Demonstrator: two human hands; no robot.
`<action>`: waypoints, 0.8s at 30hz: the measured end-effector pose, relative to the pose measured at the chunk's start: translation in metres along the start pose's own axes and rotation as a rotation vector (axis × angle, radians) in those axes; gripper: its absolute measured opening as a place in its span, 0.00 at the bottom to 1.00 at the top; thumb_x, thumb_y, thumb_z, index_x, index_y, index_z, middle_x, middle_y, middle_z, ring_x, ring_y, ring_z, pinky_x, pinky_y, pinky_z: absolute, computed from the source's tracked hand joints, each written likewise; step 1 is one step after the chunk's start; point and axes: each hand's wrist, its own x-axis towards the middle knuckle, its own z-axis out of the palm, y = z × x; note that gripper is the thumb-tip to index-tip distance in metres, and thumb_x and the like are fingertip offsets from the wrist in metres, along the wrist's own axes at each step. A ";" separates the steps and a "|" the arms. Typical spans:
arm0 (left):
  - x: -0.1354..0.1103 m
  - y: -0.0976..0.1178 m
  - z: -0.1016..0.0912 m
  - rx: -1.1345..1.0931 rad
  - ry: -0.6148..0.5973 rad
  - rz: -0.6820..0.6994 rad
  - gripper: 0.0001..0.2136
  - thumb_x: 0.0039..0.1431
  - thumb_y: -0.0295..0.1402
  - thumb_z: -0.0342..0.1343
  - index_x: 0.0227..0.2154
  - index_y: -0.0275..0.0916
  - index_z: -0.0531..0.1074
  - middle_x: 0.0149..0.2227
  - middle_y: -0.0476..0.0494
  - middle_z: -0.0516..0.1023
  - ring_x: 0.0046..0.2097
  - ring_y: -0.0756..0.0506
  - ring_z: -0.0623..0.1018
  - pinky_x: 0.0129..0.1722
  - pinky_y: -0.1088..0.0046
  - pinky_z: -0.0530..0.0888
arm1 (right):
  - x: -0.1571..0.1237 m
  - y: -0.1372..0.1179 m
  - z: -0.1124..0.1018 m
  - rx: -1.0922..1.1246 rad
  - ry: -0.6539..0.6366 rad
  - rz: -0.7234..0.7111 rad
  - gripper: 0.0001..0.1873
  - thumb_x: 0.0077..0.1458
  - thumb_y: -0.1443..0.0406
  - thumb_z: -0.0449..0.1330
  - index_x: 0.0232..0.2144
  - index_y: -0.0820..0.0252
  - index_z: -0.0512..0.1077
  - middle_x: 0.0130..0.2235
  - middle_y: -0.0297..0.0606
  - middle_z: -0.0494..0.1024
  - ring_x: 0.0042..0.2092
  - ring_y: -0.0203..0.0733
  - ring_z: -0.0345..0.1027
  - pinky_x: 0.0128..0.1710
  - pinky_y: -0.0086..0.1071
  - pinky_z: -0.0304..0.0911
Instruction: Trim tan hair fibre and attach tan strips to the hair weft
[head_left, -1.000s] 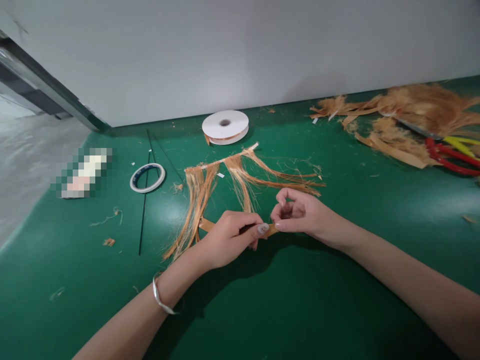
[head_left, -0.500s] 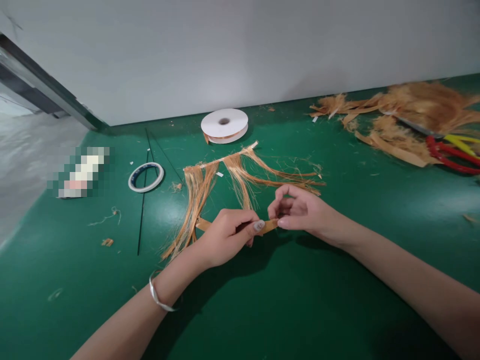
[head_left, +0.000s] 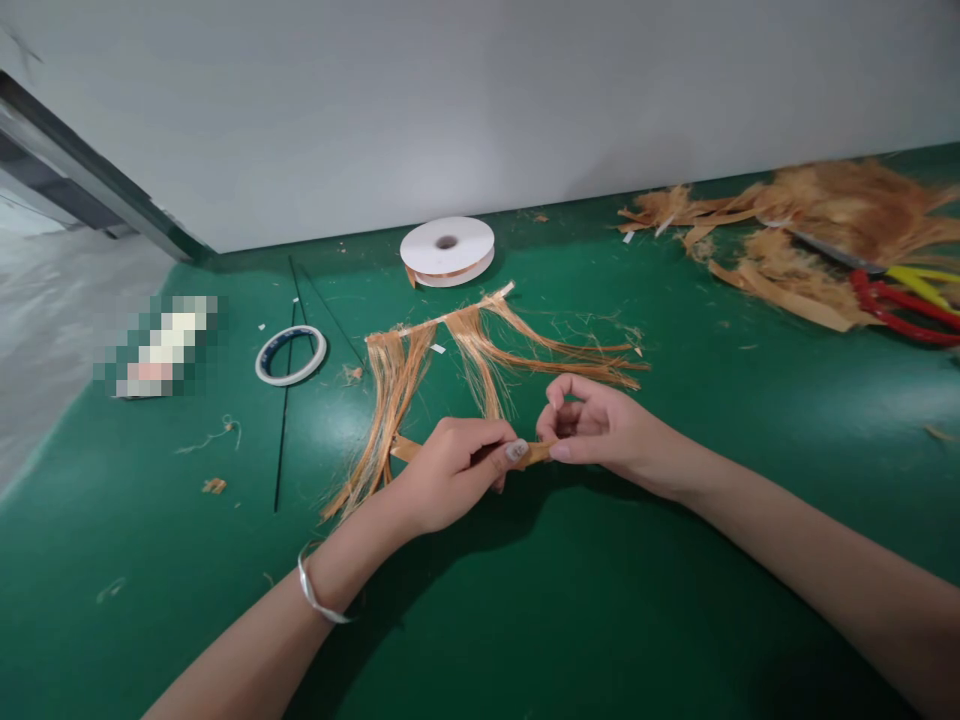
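Note:
My left hand (head_left: 457, 472) is closed round a flat tan strip (head_left: 406, 449) of dried fibre, thumb pressed on top of it. My right hand (head_left: 596, 430) pinches the strip's other end between thumb and forefinger, right beside my left thumb. Both hands hover low over the green table (head_left: 525, 600). Just beyond them lies a fringe of orange-tan fibres (head_left: 480, 350) fastened along a thin band, its strands fanning toward me and to the right.
A white ribbon spool (head_left: 447, 250) sits near the back wall. A small tape ring (head_left: 291, 355) and thin black rods (head_left: 284, 420) lie to the left. At the right are a heap of tan fibre scraps (head_left: 810, 240) and red and yellow scissors (head_left: 904, 305).
My right hand's fingers have shifted slightly on the strip's end, closing in toward my left thumb. Everything else lies as before.

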 end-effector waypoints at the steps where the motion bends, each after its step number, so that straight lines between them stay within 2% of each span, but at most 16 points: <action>1: 0.000 0.000 0.000 0.003 0.003 -0.004 0.16 0.64 0.36 0.46 0.21 0.35 0.66 0.19 0.52 0.69 0.23 0.54 0.67 0.26 0.80 0.62 | 0.000 -0.001 0.000 0.003 0.002 0.002 0.21 0.44 0.68 0.67 0.34 0.57 0.57 0.29 0.28 0.70 0.31 0.29 0.64 0.32 0.26 0.59; 11: 0.000 0.002 -0.005 0.021 0.046 0.014 0.17 0.64 0.34 0.46 0.20 0.36 0.65 0.19 0.52 0.68 0.24 0.54 0.67 0.27 0.80 0.62 | 0.000 -0.010 -0.008 0.032 0.131 -0.028 0.21 0.41 0.69 0.67 0.33 0.56 0.58 0.28 0.29 0.70 0.31 0.32 0.64 0.35 0.30 0.61; 17: -0.001 0.001 -0.001 0.032 0.027 0.028 0.16 0.64 0.34 0.46 0.21 0.36 0.66 0.19 0.53 0.69 0.23 0.54 0.67 0.26 0.80 0.62 | 0.001 -0.004 0.004 0.013 0.065 -0.004 0.21 0.43 0.65 0.68 0.34 0.57 0.59 0.33 0.32 0.72 0.35 0.32 0.65 0.37 0.30 0.61; 20: 0.000 0.001 0.000 0.038 0.014 0.041 0.16 0.64 0.34 0.46 0.21 0.36 0.65 0.19 0.53 0.69 0.23 0.54 0.67 0.26 0.79 0.62 | 0.002 -0.001 0.007 -0.014 0.052 -0.001 0.20 0.44 0.64 0.67 0.34 0.57 0.58 0.31 0.30 0.70 0.33 0.32 0.66 0.36 0.30 0.61; 24: 0.000 0.001 -0.001 0.044 0.023 0.039 0.16 0.64 0.34 0.45 0.20 0.36 0.65 0.19 0.53 0.68 0.23 0.54 0.67 0.26 0.79 0.62 | 0.003 -0.002 0.001 -0.051 0.082 -0.031 0.20 0.45 0.64 0.67 0.32 0.57 0.57 0.29 0.28 0.69 0.30 0.30 0.64 0.33 0.29 0.61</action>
